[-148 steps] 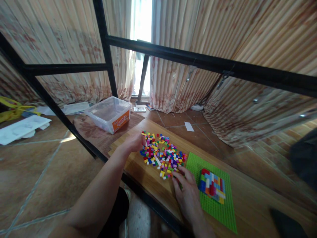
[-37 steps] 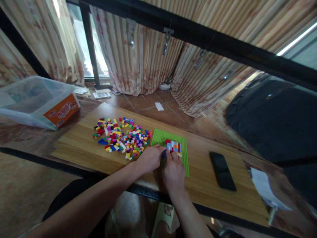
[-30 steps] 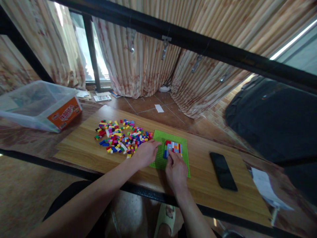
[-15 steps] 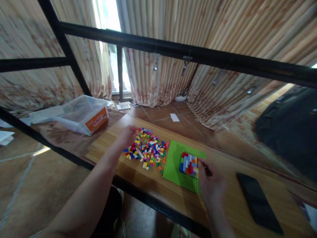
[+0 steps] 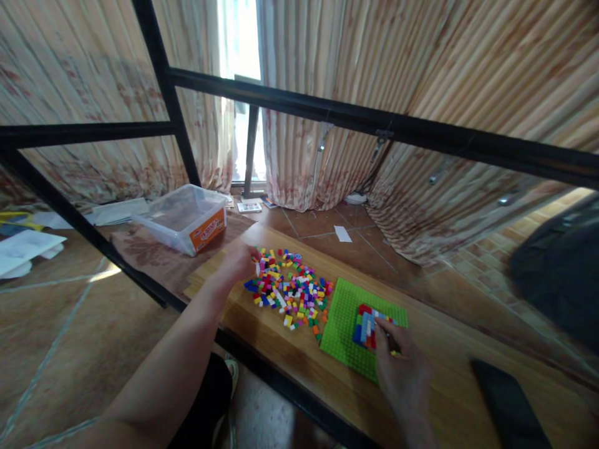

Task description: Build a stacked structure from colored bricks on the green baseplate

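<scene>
My left hand [image 5: 238, 262] reaches to the far left edge of a loose pile of small coloured building bricks [image 5: 292, 290]. Its fingers are curled down together among the bricks; what lies in them is too small to make out. On a green studded baseplate [image 5: 341, 324] sits a flat block of many-coloured bricks [image 5: 366, 325] joined together. My right hand [image 5: 403, 362] is over the right part of this block, thumb and forefinger pinched against its top. Anything between those fingertips is hidden, and the hand covers the block's right side.
A black phone-like slab [image 5: 510, 405] lies on the wooden table [image 5: 440, 324] to the right. Beyond the table's left end stands a clear plastic bin [image 5: 182, 218] with an orange label. A black metal bar [image 5: 299, 109] crosses ahead, before curtains [image 5: 365, 50].
My right hand has moved from the brick block's right edge to over its top. My left hand stays at the pile's far left edge. The whole view has shifted.
</scene>
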A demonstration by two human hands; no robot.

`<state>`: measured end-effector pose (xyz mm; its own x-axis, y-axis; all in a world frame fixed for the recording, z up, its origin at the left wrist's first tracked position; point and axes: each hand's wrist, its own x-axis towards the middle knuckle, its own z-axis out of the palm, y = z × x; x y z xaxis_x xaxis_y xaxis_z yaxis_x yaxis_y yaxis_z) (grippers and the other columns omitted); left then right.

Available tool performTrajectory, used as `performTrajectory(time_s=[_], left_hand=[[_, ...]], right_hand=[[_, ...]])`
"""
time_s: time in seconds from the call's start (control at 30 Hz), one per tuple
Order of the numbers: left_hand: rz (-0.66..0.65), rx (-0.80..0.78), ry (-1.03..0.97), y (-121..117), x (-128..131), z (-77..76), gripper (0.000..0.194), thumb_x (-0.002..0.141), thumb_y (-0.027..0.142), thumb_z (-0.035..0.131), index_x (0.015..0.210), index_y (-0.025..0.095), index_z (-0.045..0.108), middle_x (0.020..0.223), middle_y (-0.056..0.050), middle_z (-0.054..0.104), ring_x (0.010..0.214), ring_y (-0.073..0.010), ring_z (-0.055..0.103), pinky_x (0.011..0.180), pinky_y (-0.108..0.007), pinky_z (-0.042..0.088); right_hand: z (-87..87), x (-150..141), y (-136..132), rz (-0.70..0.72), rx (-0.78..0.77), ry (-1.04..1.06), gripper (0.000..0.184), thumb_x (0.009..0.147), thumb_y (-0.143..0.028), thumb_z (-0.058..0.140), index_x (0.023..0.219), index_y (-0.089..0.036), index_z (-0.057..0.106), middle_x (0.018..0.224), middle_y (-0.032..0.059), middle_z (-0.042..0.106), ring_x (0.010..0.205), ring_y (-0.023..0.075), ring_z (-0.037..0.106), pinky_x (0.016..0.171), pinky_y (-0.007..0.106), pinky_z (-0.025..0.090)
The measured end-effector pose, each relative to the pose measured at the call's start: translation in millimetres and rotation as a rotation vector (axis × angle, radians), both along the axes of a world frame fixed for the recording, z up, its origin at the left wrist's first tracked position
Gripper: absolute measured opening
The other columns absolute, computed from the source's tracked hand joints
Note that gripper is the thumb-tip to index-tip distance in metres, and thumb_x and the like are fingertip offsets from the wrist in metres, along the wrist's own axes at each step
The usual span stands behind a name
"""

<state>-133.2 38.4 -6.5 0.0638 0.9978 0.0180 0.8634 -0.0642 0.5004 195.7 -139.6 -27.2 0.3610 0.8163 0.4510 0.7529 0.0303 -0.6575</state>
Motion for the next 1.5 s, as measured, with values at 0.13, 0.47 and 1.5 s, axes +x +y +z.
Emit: performTrajectory(time_s=[0.13,0.47,1.5], left_hand=[[-0.114,0.034,0.06,-5.1,16.4,1.0,0.025,0.072,0.021,0.06,0.091,0.023,0.076,0.098,-0.007,0.068,0.091,-0.0217,0.062,0.086,-0.031,0.047],[-0.233,0.01,0.195,-14.6,45.2,1.6,0.026,0.066,0.017,0.061,0.086,0.023,0.076,0.094,-0.008,0.07,0.095,-0.0258,0.064,0.085,-0.033,0.049],[-0.419,-0.879,-1.331,-102.9,177.6,5.4,0.045,0.065,0.029,0.077,0.106,0.015,0.064,0.087,-0.004,0.066,0.068,-0.0094,0.056,0.063,-0.023,0.042]], right_hand=[[-2.5,-1.5,2.8,0.025,-0.026,-0.018,0.03,0.089,-0.042,0.05,0.094,-0.02,0.069,0.093,0.0088,0.071,0.079,0.0207,0.065,0.074,0.034,0.05],[0.3,-6.1,3.9,0.043,0.002,-0.02,0.027,0.089,-0.037,0.05,0.094,-0.018,0.069,0.092,0.0084,0.07,0.077,0.0186,0.064,0.074,0.033,0.051],[28.9,-14.4,-9.8,0.325,-0.106,0.288,0.03,0.082,-0.032,0.065,0.111,-0.024,0.066,0.112,0.0053,0.063,0.096,0.0168,0.061,0.085,0.033,0.05]])
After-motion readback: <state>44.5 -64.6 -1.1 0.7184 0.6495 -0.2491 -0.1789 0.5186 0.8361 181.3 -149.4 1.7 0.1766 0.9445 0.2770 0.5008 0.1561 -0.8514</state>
